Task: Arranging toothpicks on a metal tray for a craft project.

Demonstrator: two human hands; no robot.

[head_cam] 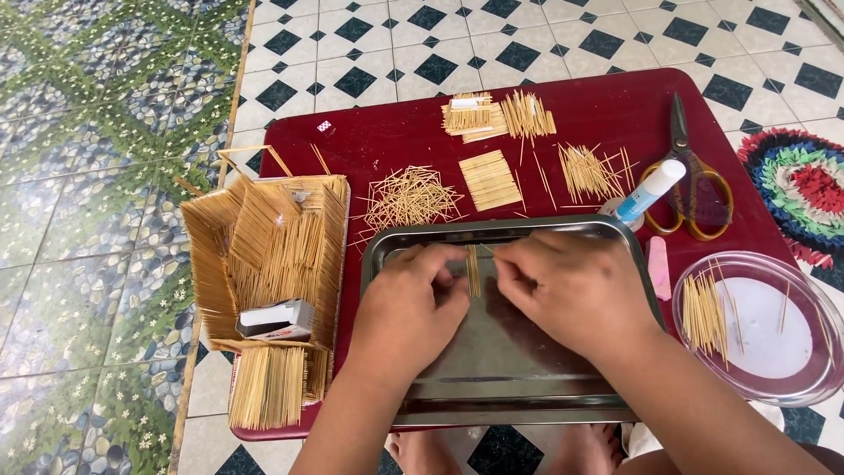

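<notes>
A dark red table point(396, 132) stands on black-and-white checked floor tiles point(422, 44). At lower centre, over a steel tray point(519, 387), the left hand point(413, 308) and right hand point(571, 290) pinch a small row of toothpicks point(473, 268) with narrowed fingers.

Tray's point(387, 255) near half lies bare; toothpick piles point(409, 198) crowd beyond.

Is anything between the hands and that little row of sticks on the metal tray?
Nothing visible. The left hand and right hand flank the row of sticks on the metal tray, fingertips right at it.
</notes>
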